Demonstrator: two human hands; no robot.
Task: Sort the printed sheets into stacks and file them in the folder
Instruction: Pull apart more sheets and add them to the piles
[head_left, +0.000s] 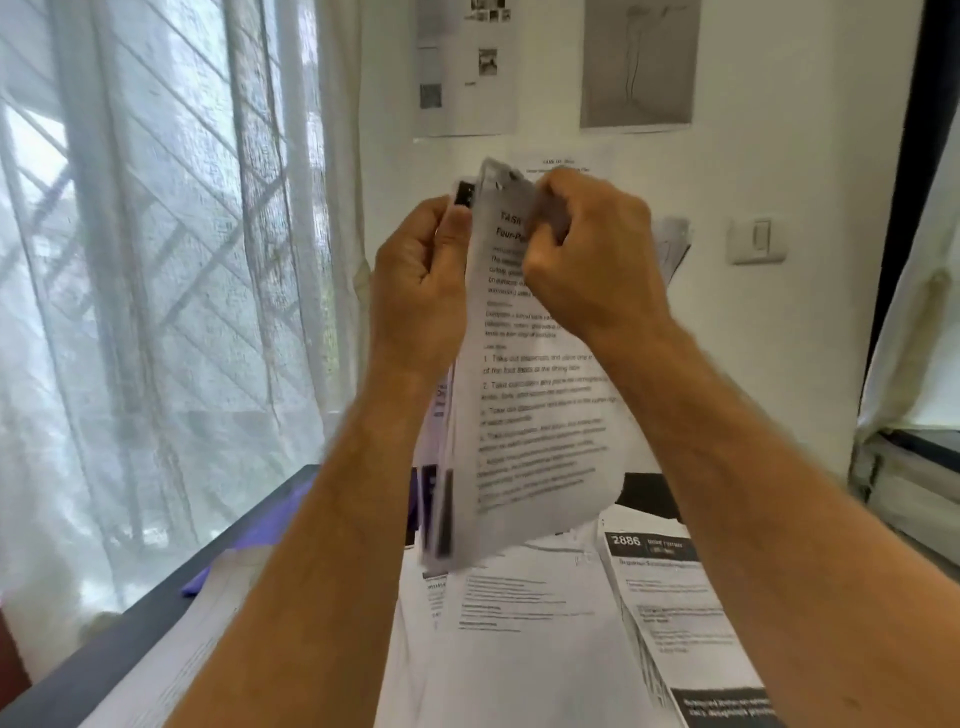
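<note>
I hold a bundle of printed sheets (535, 415) up in the air above the table, hanging downward. My left hand (421, 280) grips the bundle's top left edge, thumb on the front. My right hand (592, 254) pinches the top of the front sheet, a page of black text with a bold heading. More printed sheets lie on the table below: one white text page (509, 608) in the middle and a stack headed "2886" (670, 597) on the right. A purple folder (260, 535) lies at the table's left, partly under my left forearm.
The dark table (130, 629) runs along a curtained window (156, 260) on the left. Another pile of sheets (171, 660) lies near the left front. Papers are pinned on the white wall (779, 156) behind, with a light switch (758, 240) to the right.
</note>
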